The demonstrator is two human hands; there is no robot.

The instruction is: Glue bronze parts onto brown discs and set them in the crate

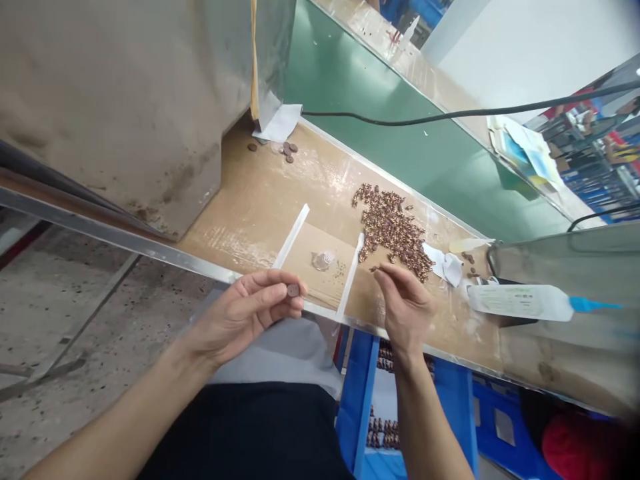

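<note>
L hand [250,308] pinches brown disc [293,291]; blue crate [361,393] w/ sm. brown pcs [383,435]

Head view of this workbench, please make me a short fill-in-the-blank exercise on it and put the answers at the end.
1. A small round disc is held in the person's ____ hand.
2. The heap of small brown parts lies nearer the person's ____ hand.
3. The tip of the lying bottle is coloured ____.
4. The two strips on the bench are coloured ____.

Missing words: left; right; blue; white.
</note>
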